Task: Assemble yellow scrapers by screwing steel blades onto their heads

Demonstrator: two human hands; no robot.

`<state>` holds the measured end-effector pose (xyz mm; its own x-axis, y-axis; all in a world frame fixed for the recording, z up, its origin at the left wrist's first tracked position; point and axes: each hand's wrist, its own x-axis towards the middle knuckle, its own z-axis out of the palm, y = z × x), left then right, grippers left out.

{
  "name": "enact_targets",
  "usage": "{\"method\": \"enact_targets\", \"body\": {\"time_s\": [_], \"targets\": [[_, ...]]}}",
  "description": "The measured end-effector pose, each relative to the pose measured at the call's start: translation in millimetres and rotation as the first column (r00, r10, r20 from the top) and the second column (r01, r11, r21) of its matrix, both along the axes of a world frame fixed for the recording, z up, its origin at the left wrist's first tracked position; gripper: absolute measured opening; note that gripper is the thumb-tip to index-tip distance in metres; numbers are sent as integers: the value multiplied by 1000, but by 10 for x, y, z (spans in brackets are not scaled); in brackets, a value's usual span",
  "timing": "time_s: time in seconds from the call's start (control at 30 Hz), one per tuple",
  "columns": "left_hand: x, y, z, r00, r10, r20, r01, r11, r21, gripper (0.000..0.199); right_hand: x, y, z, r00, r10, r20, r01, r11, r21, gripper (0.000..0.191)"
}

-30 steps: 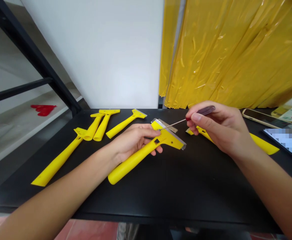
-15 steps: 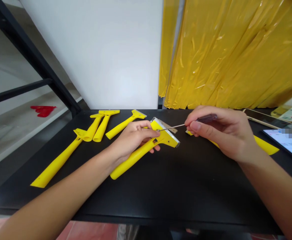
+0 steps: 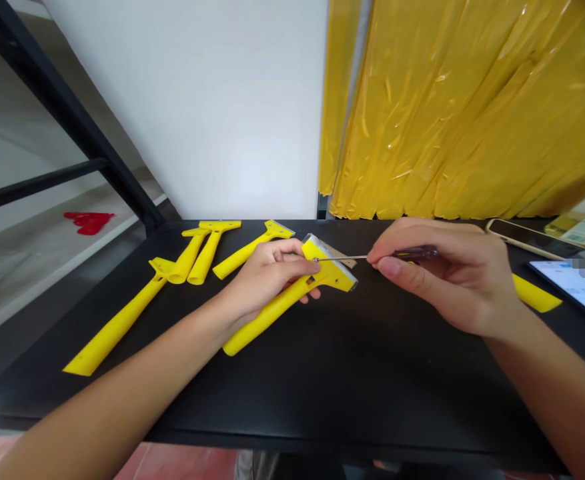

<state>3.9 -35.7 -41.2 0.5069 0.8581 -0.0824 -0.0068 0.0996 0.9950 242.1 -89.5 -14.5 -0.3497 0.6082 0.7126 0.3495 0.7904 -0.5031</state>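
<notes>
My left hand [image 3: 282, 270] is closed round the neck of a yellow scraper [image 3: 267, 321], whose wide head, edged with metal, points away to the upper right. Between thumb and fingers, my right hand [image 3: 452, 273] grips a screwdriver [image 3: 415, 253] with a dark translucent handle. Its thin shaft runs left, and the tip meets a small screw on the scraper's head, close to my left thumb. Behind that head, a flat metal plate [image 3: 348, 263] partly shows.
Several other yellow scrapers [image 3: 117, 325] lie at the left of the black table [image 3: 362, 380]. Another yellow handle [image 3: 536, 293] is partly hidden behind my right hand. A phone [image 3: 537, 240] and a lit tablet [image 3: 577, 283] lie at the right. A red item [image 3: 89, 222] rests on the left shelf.
My right hand has lowered its wrist slightly, so the screwdriver lies flatter, with its tip still at the screw. The scraper in my left hand has barely shifted.
</notes>
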Motion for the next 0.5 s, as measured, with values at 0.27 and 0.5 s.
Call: {"method": "enact_targets", "body": {"time_s": [0.27, 0.5], "targets": [[-3, -19, 23, 1000, 10, 12, -10, 1000, -21, 17, -18, -24, 17, 998, 56, 34, -59, 996, 74, 15], [12, -39, 53, 999, 31, -5, -31, 999, -15, 17, -46, -90, 24, 988, -4, 151, -26, 980, 195, 12]]}}
